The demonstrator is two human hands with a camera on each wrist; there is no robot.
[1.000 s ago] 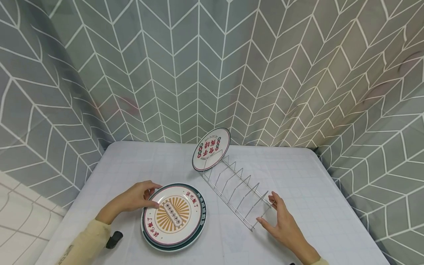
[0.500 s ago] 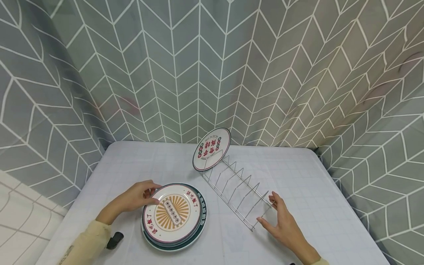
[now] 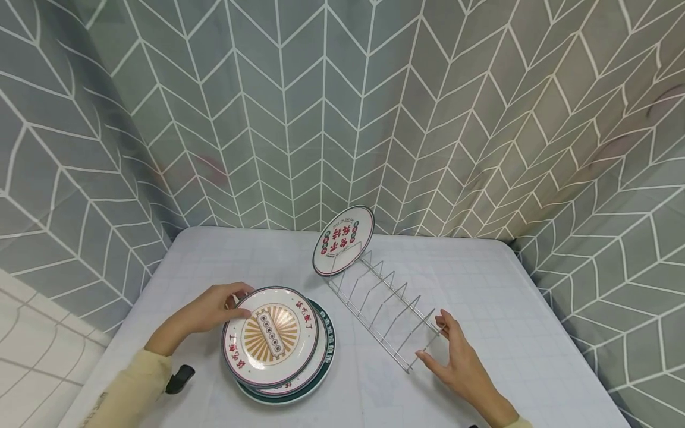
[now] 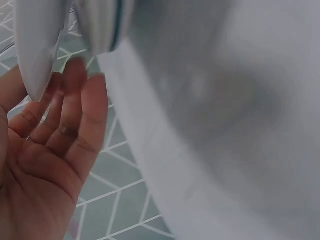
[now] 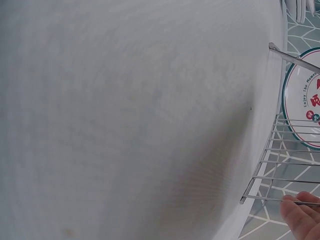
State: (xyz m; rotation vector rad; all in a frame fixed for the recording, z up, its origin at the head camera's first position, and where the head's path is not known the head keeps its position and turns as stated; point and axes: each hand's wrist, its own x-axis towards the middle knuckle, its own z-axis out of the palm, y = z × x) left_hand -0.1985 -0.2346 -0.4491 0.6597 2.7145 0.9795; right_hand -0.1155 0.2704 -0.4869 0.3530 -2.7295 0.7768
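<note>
My left hand (image 3: 211, 309) pinches the left rim of a round white plate (image 3: 272, 336), thumb on top. This plate has an orange sunburst and red characters. It lies offset to the left over another white plate (image 3: 299, 383) and a green-rimmed plate (image 3: 330, 342). In the left wrist view, the held plate's edge (image 4: 37, 55) sits between thumb and fingers, apart from the plates behind. My right hand (image 3: 462, 362) holds the near end of a wire plate rack (image 3: 369, 326); its fingertips (image 5: 295, 215) touch the wire in the right wrist view.
A white plate with red characters (image 3: 343, 241) stands tilted in the rack's far end. A black object (image 3: 180, 379) lies by the left sleeve. Patterned curtains (image 3: 342, 119) enclose the white-covered table (image 3: 241, 255) at the back and sides.
The top plate has shifted left and up off the stack with my left hand, exposing more of the plates below. My right hand and the rack have stayed put.
</note>
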